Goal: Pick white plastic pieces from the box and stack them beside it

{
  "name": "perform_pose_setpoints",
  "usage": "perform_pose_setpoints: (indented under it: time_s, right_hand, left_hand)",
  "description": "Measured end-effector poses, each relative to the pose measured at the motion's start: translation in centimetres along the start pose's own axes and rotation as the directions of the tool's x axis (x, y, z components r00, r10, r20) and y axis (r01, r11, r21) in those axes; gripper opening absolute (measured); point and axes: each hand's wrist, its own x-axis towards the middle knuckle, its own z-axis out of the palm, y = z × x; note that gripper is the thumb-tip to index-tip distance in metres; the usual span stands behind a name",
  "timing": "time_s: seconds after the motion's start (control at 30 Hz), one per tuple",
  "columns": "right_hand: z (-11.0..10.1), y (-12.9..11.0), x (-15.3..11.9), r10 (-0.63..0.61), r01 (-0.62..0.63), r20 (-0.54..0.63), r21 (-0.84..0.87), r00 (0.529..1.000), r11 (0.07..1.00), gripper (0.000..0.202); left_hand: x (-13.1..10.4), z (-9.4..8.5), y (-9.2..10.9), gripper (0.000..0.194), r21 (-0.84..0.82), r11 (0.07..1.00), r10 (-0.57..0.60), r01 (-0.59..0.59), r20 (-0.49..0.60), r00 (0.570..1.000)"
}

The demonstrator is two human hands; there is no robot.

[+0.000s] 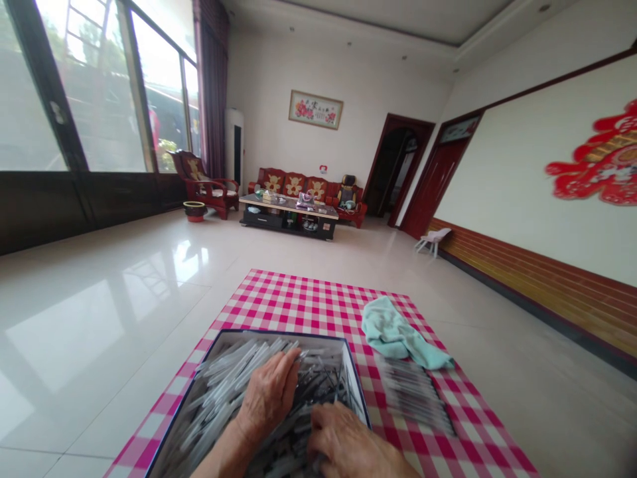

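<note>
Apparently pale tubes (pixel 223 382) and dark rods (pixel 318 384) inside the box (pixel 355 377).

Lit by daylight from the left through tall windows (pixel 99 99), washed out nearly to white in the upper panes (pixel 159 43). Mirrored as glaring patches on the glossy floor (pixel 64 338). Dimmer toward the grey ceiling (pixel 368 20), darkest within the arched doorway (pixel 393 166). Smeared by blur at the right hand (pixel 343 438), more lightly at the left hand (pixel 271 392), and streaked across the row of slender items (pixel 413 395). Hazy in detail among the pieces (pixel 219 392) inside the box (pixel 283 331). Softened at the red wall ornament (pixel 607 159). Stretched toward the margins and slanted outward along the window frames (pixel 137 86) and red door (pixel 440 186).
</note>
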Motion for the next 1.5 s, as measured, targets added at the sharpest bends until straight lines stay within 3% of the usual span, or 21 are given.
perform_pose_setpoints:
  time_s: [0.1,0.2,0.27,0.33,0.43,0.53,0.67,0.8,0.93,1.1,1.3,1.5]
  right_hand:
    - [-1.0,-0.9,1.7,0.03,-0.043,0.093,0.139,0.995,0.989,0.023]
    - [-1.1,-1.1,3.7,0.206,-0.174,-0.055,0.351,0.977,0.92,0.019]
    - [-0.5,-0.7,4.9,0.379,-0.212,-0.177,0.586,0.908,0.782,0.025]
    - [0.5,-0.1,6.1,0.559,-0.157,-0.239,0.807,0.794,0.569,0.033]
    - [2.2,0.8,7.4,0.729,0.013,-0.19,0.97,0.658,0.241,0.041]
    - [3.4,1.1,7.7,0.777,0.113,-0.104,0.993,0.621,0.042,0.046]
    - [3.9,0.9,7.2,0.774,0.144,-0.046,0.988,0.632,-0.058,0.046]
    - [3.7,0.4,7.1,0.745,0.135,-0.037,0.988,0.666,-0.072,0.044]
    - [3.9,0.3,7.2,0.732,0.097,-0.05,0.995,0.68,-0.022,0.041]
    - [4.5,0.9,6.9,0.713,0.047,-0.12,0.992,0.691,0.121,0.038]
    - [4.7,1.2,6.6,0.655,-0.052,-0.246,0.915,0.714,0.4,0.036]
    - [4.4,1.2,6.6,0.624,-0.094,-0.264,0.873,0.735,0.479,0.032]
  left_hand:
    - [0.0,0.0,0.1,0.025,-0.008,1.0,-0.004,0.004,0.004,1.0]
    - [0.0,0.1,0.0,0.027,-0.014,1.0,0.007,-0.006,0.012,1.0]
    - [-0.1,0.1,0.0,0.03,-0.023,1.0,0.013,-0.012,0.028,1.0]
    - [-0.1,0.1,0.0,0.033,-0.031,0.999,0.009,-0.008,0.056,0.998]
    - [-0.2,0.1,0.0,0.035,-0.037,0.999,0.011,-0.007,0.1,0.995]
    - [-0.2,0.1,0.1,0.033,-0.039,0.999,0.007,-0.001,0.15,0.989]
    - [-0.2,0.1,0.2,0.032,-0.037,0.999,-0.008,0.016,0.188,0.982]
    - [-0.2,0.0,0.3,0.032,-0.03,0.999,-0.011,0.018,0.216,0.976]
    - [-0.2,-0.1,0.4,0.032,-0.025,0.999,-0.02,0.027,0.255,0.967]
    - [-0.3,0.0,0.4,0.03,-0.043,0.998,-0.038,0.052,0.272,0.961]
    - [-0.1,-0.1,0.6,0.023,-0.055,0.995,-0.062,0.08,0.28,0.958]
    - [-0.1,-0.2,0.7,0.025,-0.034,0.995,-0.082,0.097,0.306,0.949]
